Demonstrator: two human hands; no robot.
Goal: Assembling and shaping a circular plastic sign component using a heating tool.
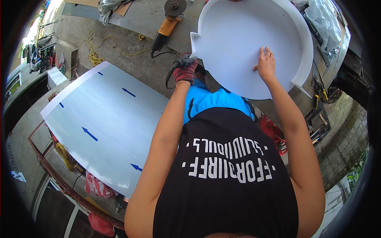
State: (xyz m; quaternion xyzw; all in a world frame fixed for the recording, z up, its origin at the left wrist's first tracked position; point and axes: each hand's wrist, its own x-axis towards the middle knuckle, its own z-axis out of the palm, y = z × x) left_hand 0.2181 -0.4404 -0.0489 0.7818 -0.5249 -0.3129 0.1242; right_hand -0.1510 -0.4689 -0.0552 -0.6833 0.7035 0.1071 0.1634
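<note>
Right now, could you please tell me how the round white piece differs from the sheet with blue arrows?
The round white piece has an upright rim; the arrowed sheet shows none. The right hand lies over the round white piece, not the arrowed sheet. Both look pale.

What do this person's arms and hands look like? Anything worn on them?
The left hand wears a red knit glove with dark flecks, ending about the wrist. The right hand is ungloved. Both arms are bare, below a black sleeveless top.
</note>
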